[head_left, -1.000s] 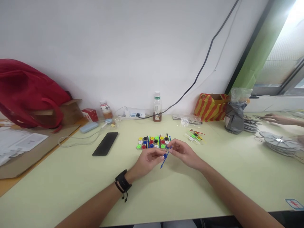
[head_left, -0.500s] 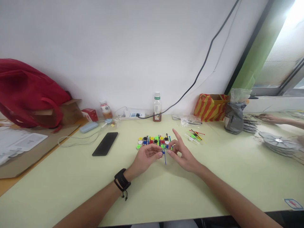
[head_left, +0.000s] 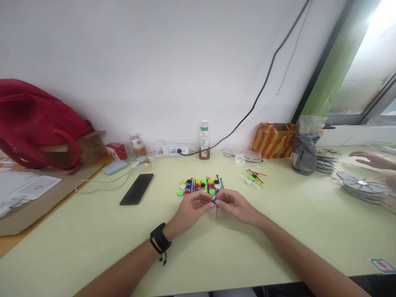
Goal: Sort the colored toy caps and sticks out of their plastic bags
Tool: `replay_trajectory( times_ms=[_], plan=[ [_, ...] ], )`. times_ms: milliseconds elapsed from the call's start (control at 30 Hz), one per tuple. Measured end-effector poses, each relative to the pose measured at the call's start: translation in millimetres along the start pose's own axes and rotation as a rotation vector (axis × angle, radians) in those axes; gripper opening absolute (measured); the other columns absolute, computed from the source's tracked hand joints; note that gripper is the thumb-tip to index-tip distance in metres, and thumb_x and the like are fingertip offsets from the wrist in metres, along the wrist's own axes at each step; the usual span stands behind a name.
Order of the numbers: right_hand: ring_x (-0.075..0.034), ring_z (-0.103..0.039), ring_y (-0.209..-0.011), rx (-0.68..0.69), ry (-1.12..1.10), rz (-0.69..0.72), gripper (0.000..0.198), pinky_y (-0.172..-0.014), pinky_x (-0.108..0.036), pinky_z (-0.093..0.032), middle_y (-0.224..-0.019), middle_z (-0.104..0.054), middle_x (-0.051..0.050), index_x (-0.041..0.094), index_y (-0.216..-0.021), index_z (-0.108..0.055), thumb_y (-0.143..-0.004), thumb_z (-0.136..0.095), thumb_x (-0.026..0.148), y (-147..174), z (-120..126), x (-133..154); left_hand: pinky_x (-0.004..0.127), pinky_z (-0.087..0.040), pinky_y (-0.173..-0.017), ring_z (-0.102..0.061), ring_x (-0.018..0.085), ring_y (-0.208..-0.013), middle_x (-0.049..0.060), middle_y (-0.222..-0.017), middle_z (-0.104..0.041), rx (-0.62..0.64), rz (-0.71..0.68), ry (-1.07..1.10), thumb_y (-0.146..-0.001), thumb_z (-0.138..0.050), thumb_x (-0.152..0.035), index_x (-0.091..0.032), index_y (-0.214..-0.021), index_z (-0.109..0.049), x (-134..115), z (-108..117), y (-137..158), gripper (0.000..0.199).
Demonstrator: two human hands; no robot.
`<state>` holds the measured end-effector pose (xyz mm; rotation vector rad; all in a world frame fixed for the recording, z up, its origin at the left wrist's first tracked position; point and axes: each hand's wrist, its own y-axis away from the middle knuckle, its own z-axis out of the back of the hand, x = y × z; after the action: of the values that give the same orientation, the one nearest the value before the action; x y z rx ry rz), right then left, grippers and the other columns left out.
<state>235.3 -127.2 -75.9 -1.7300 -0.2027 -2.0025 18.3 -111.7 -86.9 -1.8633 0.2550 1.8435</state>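
Note:
My left hand and my right hand meet above the table, fingertips almost touching. Between them is a thin blue plastic stick, pointing down toward me, with a small blue part at the pinch that the fingers mostly cover. Both hands are closed in a pinch on it. Just beyond the fingers lie rows of small round coloured discs in yellow, black, white, red, green and blue, with bundles of thin coloured sticks between them. My hands hide the near part of these rows.
A black phone lies at left. Loose coloured sticks and discs are at right. A drink bottle and a power strip stand by the wall. Another person's hand is near stacked grey discs at far right.
My right hand's raised index finger has come down, and its fingertips now pinch at the blue stick beside my left hand. The other person's hand at far right has shifted right.

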Motion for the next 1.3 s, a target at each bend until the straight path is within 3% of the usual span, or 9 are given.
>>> replay_trajectory(
  times_ms=[167,300,633,700,867,933,1100,1200,1300],
  plan=[
    [-0.015,-0.053,-0.074,-0.013,-0.012,0.007,0.034,-0.071,-0.03,-0.045,-0.083,-0.057,-0.001,0.019,-0.092,-0.059,-0.094,-0.064,0.053,0,-1,-4,0.034,-0.058,-0.091,-0.071,0.021,-0.095,0.008,-0.101,-0.073,0.002,0.019,0.001,-0.085,-0.081,-0.032,-0.016,-0.102,-0.07,1,-2,1,0.027],
    [-0.015,-0.053,-0.071,-0.051,0.009,0.03,0.031,-0.067,-0.029,-0.045,-0.08,-0.057,0.0,0.02,-0.097,-0.057,-0.097,-0.059,0.051,0,2,-3,0.038,-0.056,-0.096,-0.07,0.023,-0.103,0.01,-0.116,-0.072,0.001,0.02,-0.025,-0.086,-0.08,-0.034,-0.021,-0.123,-0.065,2,-2,2,0.043],
    [-0.021,-0.058,-0.078,-0.73,0.69,0.192,0.023,-0.071,-0.033,-0.045,-0.09,-0.065,-0.007,0.022,-0.098,-0.058,-0.102,-0.046,0.042,2,84,-19,0.032,-0.053,-0.082,-0.066,0.02,-0.089,0.008,-0.097,-0.071,0.057,0.057,-0.283,-0.093,-0.069,-0.041,-0.019,-0.112,-0.071,2,-2,3,0.029],
    [-0.021,-0.059,-0.079,-0.705,0.782,0.119,0.02,-0.071,-0.032,-0.044,-0.09,-0.066,-0.007,0.022,-0.096,-0.057,-0.102,-0.044,0.036,3,91,-26,0.032,-0.052,-0.081,-0.065,0.02,-0.089,0.007,-0.096,-0.071,0.057,0.058,-0.297,-0.093,-0.069,-0.041,-0.019,-0.109,-0.072,3,-2,4,0.028],
    [-0.019,-0.058,-0.076,-0.289,1.122,-0.293,0.019,-0.065,-0.028,-0.035,-0.08,-0.065,-0.007,0.019,-0.079,-0.057,-0.095,-0.047,0.015,-1,82,-45,0.031,-0.051,-0.08,-0.064,0.02,-0.088,0.006,-0.096,-0.071,0.067,0.06,-0.311,-0.092,-0.069,-0.041,-0.019,-0.107,-0.072,6,-1,4,0.026],
    [-0.02,-0.059,-0.077,-0.273,1.154,-0.332,0.018,-0.064,-0.029,-0.033,-0.081,-0.066,-0.008,0.019,-0.08,-0.059,-0.094,-0.049,0.015,-2,78,-47,0.032,-0.051,-0.08,-0.065,0.02,-0.088,0.007,-0.096,-0.071,0.067,0.058,-0.311,-0.092,-0.069,-0.041,-0.019,-0.107,-0.072,6,0,4,0.027],
    [-0.025,-0.061,-0.095,-0.362,1.191,-0.185,0.018,-0.078,-0.034,-0.041,-0.101,-0.069,-0.009,0.023,-0.097,-0.068,-0.097,-0.054,0.035,1,90,-43,0.032,-0.051,-0.079,-0.065,0.02,-0.087,0.007,-0.095,-0.071,0.08,0.065,-0.32,-0.092,-0.069,-0.042,-0.018,-0.105,-0.073,6,0,4,0.028],
    [-0.034,-0.053,-0.118,-0.597,1.23,-0.093,0.052,-0.095,-0.045,-0.042,-0.125,-0.063,-0.015,0.023,-0.125,-0.064,-0.091,-0.057,0.062,3,104,-45,0.032,-0.051,-0.078,-0.065,0.021,-0.087,0.007,-0.095,-0.072,0.086,0.064,-0.322,-0.091,-0.07,-0.041,-0.018,-0.104,-0.073,5,0,3,0.027],
    [-0.04,-0.044,-0.131,-0.637,1.263,-0.232,0.082,-0.105,-0.056,-0.035,-0.142,-0.053,-0.018,0.023,-0.142,-0.053,-0.083,-0.053,0.08,3,115,-52,0.031,-0.051,-0.077,-0.065,0.02,-0.086,0.007,-0.096,-0.073,0.092,0.058,-0.33,-0.091,-0.07,-0.04,-0.018,-0.102,-0.074,3,-1,3,0.025]
  ],
)
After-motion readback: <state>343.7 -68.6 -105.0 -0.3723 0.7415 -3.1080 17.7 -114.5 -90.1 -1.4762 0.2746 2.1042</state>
